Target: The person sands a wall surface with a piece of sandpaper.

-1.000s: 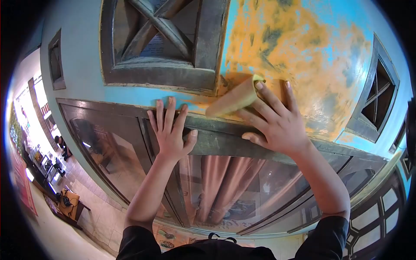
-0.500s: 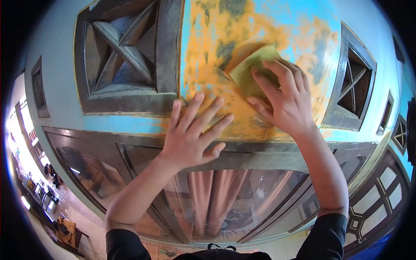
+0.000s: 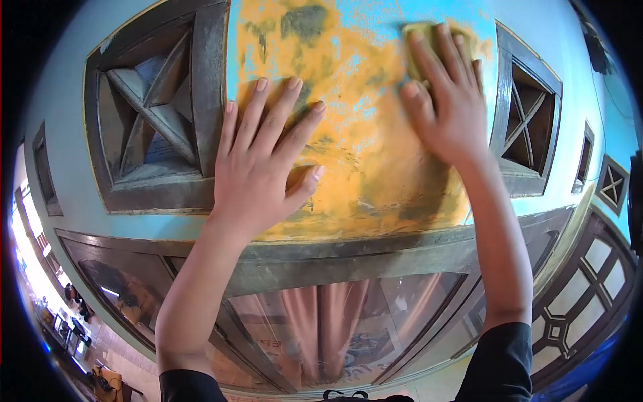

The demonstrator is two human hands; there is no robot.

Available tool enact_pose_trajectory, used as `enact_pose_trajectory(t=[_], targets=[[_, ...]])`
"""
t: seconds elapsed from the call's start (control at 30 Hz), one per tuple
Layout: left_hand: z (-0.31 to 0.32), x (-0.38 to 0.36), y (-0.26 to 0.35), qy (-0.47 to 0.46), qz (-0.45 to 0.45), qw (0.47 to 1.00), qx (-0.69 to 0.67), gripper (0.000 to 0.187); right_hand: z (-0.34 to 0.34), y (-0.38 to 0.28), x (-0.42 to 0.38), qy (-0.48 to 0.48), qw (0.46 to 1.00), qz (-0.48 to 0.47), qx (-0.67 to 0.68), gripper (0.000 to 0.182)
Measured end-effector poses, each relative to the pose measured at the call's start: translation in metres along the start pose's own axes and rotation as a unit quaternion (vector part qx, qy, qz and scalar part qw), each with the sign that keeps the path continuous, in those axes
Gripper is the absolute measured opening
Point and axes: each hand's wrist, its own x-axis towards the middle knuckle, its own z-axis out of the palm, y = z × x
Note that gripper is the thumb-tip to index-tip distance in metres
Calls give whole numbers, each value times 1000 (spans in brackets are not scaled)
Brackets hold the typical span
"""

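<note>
A patch of wall [image 3: 362, 184] between two vent frames is orange, with blue and dark grey blotches. My left hand [image 3: 251, 177] lies on its left part, fingers spread, holding nothing. Near the upper right of the patch, my right hand [image 3: 452, 120] presses a yellow-green sheet of sandpaper [image 3: 427, 33] against the surface. Its fingers stretch over the sheet and cover much of it; the hand is slightly blurred.
Wooden vents with crossed bars flank the patch, one on the left [image 3: 146, 94] and one on the right [image 3: 526, 120]. Below runs a dark wooden beam [image 3: 355, 258] over glass panes with a pinkish curtain [image 3: 321, 328] behind. A panelled door [image 3: 576, 301] stands at lower right.
My right hand has slid the sandpaper up and to the right. My left hand has moved up from the patch's lower edge onto its left part. The view has shifted slightly.
</note>
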Motion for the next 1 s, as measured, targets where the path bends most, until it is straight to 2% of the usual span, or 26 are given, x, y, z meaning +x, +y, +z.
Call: enact_pose_trajectory(t=[0.03, 0.1, 0.17, 0.3, 0.37, 0.43, 0.5, 0.57, 0.6, 0.63, 0.7, 0.8, 0.9, 0.97, 1.0], targets=[[-1, 1, 1, -1, -2, 1000, 0, 64, -8, -22, -7, -27, 999, -18, 4, 60], [-2, 0, 2, -4, -7, 1000, 1, 64, -19, -55, -35, -131, 981, -131, 54, 61], [0, -1, 3, -8, -11, 1000, 13, 64, -24, -47, -45, -164, 966, -170, 104, 58], [2, -1, 4, -3, -8, 999, 34, 63, -15, 7, -28, -36, 999, 3, 13, 56], [3, -1, 5, -6, -6, 999, 46, 62, -10, 6, -29, -7, 999, 33, 7, 60], [2, 2, 7, -8, -12, 999, 45, 62, -23, -26, -42, -96, 994, -44, 7, 64], [3, 9, 7, 6, -11, 999, 43, 61, -27, -39, -63, -169, 973, -138, 76, 66], [3, 22, 5, 30, -14, 999, 34, 62, -29, -12, -49, -148, 980, -131, 22, 63], [4, 31, 2, 42, -12, 998, 41, 62, -20, 8, -37, -89, 993, -78, 0, 61], [5, 41, -1, 52, -9, 997, 47, 61, -14, 23, -27, -29, 999, -18, 34, 62], [8, 54, -4, 72, -10, 995, 62, 60, -8, 33, -15, 12, 999, 35, 8, 65], [11, 59, -3, 86, -19, 993, 80, 59, -22, -15, -31, -52, 997, -27, 44, 68], [12, 45, 5, 65, -16, 994, 81, 60, -28, -50, -94, -203, 955, -162, 141, 73], [12, 29, 14, 39, -7, 996, 81, 60, -28, -25, -95, -175, 976, -107, 76, 69], [9, 22, 20, -2, 2, 995, 102, 61, -30, -7, -88, -118, 991, -54, 38, 62]])
